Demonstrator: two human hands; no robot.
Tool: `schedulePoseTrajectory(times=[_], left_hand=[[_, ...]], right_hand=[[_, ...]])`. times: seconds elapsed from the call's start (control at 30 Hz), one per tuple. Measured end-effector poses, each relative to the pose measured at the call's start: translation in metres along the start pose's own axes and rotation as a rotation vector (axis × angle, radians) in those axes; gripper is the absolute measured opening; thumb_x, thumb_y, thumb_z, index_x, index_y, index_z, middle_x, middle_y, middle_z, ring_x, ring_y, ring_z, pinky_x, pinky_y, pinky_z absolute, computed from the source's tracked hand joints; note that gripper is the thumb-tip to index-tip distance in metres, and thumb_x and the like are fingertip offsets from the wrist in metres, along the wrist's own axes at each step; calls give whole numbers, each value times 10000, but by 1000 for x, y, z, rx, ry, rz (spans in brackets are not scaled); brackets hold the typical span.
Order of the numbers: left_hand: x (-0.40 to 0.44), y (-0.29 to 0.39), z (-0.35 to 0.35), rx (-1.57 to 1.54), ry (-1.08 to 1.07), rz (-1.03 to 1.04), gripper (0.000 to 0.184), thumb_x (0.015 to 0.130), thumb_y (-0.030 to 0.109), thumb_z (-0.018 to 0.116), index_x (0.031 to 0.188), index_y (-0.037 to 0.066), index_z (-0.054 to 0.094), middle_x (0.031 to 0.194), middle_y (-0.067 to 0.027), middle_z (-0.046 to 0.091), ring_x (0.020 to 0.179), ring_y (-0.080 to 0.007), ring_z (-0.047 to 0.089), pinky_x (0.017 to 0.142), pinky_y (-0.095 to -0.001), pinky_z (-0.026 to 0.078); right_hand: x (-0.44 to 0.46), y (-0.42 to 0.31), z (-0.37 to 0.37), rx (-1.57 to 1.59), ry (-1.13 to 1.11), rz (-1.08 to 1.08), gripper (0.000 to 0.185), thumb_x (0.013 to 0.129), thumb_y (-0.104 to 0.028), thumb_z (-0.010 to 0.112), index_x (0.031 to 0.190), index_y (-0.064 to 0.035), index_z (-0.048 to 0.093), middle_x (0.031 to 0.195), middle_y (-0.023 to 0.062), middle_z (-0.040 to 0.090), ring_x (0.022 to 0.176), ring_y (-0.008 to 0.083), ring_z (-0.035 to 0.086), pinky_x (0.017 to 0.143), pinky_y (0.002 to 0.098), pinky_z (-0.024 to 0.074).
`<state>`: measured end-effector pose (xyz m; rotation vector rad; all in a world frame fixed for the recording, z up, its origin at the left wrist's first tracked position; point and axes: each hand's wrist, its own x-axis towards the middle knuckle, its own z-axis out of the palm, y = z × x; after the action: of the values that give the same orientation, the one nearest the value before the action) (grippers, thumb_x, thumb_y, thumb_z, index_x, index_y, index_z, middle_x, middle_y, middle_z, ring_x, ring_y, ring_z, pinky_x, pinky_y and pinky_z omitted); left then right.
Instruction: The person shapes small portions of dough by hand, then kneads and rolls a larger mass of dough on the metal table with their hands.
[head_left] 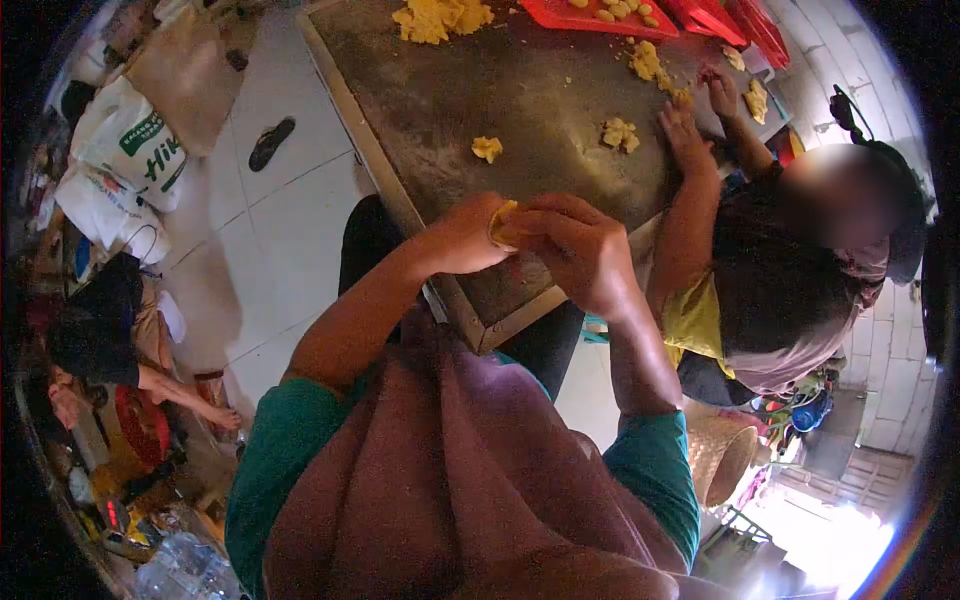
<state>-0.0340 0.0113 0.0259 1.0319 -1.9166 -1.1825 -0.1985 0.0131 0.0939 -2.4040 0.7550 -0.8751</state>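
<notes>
Close to the near edge of the table point(400, 130), a piece of yellow dough point(503, 224) is held up between my two hands. My left hand point(462, 236) is closed around it, with the dough showing at the thumb and finger side. From the other side, the bent fingers of my right hand point(580, 243) press onto the same dough; their tips are partly hidden. A small lump of dough point(487, 149) lies on the table just beyond my hands. Farther right rests a cluster of dough bits point(620, 135).
A large dough mound point(440, 18) lies at the table's far side. Beside it, a red tray point(600, 15) holds several small dough balls. At the right, a co-worker point(790, 290) has both hands near more dough point(650, 65). A sandal point(271, 144) and white bags point(125, 145) are on the left.
</notes>
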Motion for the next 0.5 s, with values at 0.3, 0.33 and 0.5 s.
schedulePoseTrajectory(times=[0.3, 0.33, 0.5], left_hand=[[-4, 4, 3, -32, 80, -39, 249, 679, 165, 709, 862, 42, 592, 812, -140, 629, 789, -272, 623, 672, -350, 473], [-4, 9, -3, 32, -9, -68, 257, 680, 169, 714, 868, 42, 592, 818, -138, 630, 800, -270, 622, 681, -348, 472], [-1, 2, 8, -60, 134, 54, 268, 675, 167, 726, 855, 25, 586, 807, -139, 630, 788, -258, 627, 674, -352, 475]], right_hand=[[2, -7, -5, -17, 9, 98, 210, 694, -24, 680, 899, -56, 652, 897, 115, 626, 825, 221, 627, 684, 292, 509], [1, -8, -5, -6, -5, 74, 214, 693, -21, 678, 903, -57, 652, 893, 114, 627, 821, 220, 627, 682, 289, 508], [-1, 3, -3, -17, 9, 142, 222, 735, -109, 649, 951, -60, 630, 910, 131, 618, 838, 294, 606, 721, 346, 494]])
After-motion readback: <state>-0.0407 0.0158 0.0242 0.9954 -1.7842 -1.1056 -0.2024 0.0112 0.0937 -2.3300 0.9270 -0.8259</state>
